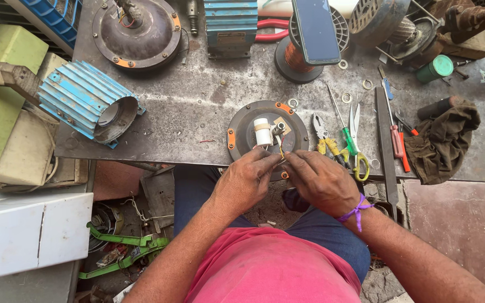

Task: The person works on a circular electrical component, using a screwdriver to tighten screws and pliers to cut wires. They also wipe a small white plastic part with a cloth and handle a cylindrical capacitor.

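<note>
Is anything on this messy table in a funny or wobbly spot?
Yes. The phone is propped tilted on the copper wire spool, and the long flat file pokes out past the table's front edge. Both hands pinch thin wires at the round motor cover.

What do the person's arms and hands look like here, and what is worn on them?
Both forearms are bare, with no sleeves in view and no gloves. The left hand wears nothing. The right hand has a purple string tied round its wrist, loose ends hanging. A pink shirt covers the body.
</note>
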